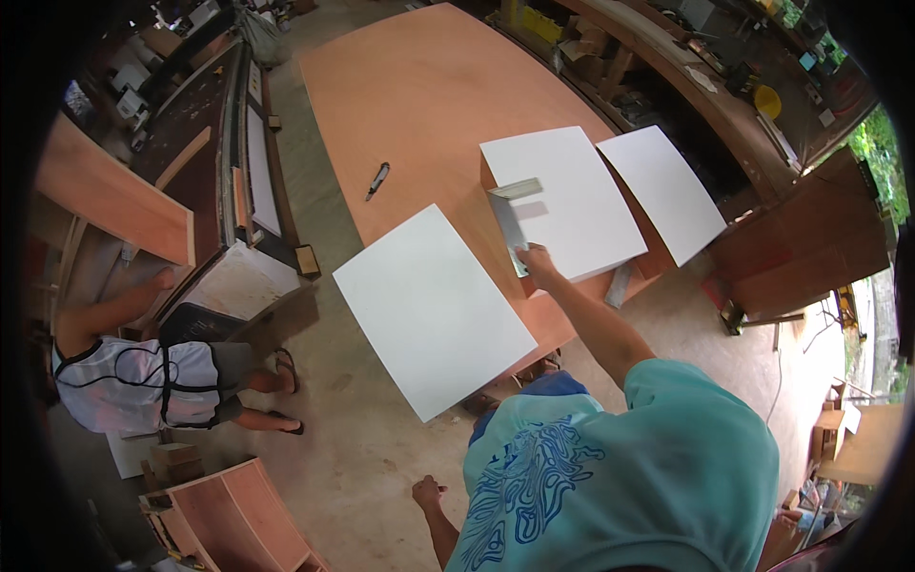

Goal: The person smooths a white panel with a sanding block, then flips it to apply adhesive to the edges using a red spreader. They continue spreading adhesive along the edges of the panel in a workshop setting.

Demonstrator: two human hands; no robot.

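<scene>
My right hand (538, 266) is closed round the near end of a grey metal L-shaped tool (509, 227) that looks like a square. The tool lies along the left edge of a white panel (577, 205), and its pale arm casts a shadow on the panel. Brown wood shows under this panel's edges. Down by my side hangs my left hand (429, 491), fingers loosely bent and apart, with nothing seen in it. To the left of the tool, another white panel (434, 310) juts over the table's near edge. A grey and black slim tool (378, 181), perhaps a utility knife, rests farther off.
The large brown plywood tabletop (419, 86) spreads ahead. A third white panel (664, 191) is at its right. At left, a person (143, 381) reaches toward a wooden box (124, 205). A cluttered bench (658, 48) runs along the back right; a wooden cabinet (233, 515) stands lower left.
</scene>
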